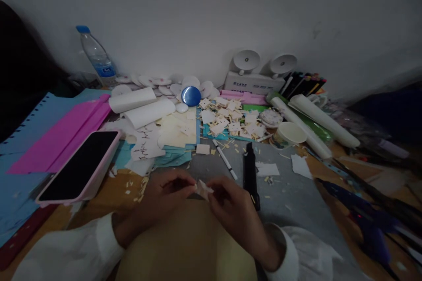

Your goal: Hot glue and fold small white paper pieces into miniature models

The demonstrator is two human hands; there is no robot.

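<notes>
Both my hands meet low in the middle, over a tan sheet (pixel 184 246) that lies on the desk. My left hand (pixel 161 204) and my right hand (pixel 235 210) each pinch one small pale paper piece (pixel 203 189) between their fingertips. Both hands are closed on it. White sleeves cover my wrists. A white pen (pixel 224 159) and a black utility knife (pixel 250 174) lie just beyond my right hand on the grey mat (pixel 290 202).
A pink-cased phone (pixel 81 164) lies at the left on pink and blue paper sheets (pixel 56 136). Behind are rolled white papers (pixel 141 107), a blue round badge (pixel 190 95), several small cut cards (pixel 231 120), a paper cup (pixel 289 134), a water bottle (pixel 97 58) and markers (pixel 305 82).
</notes>
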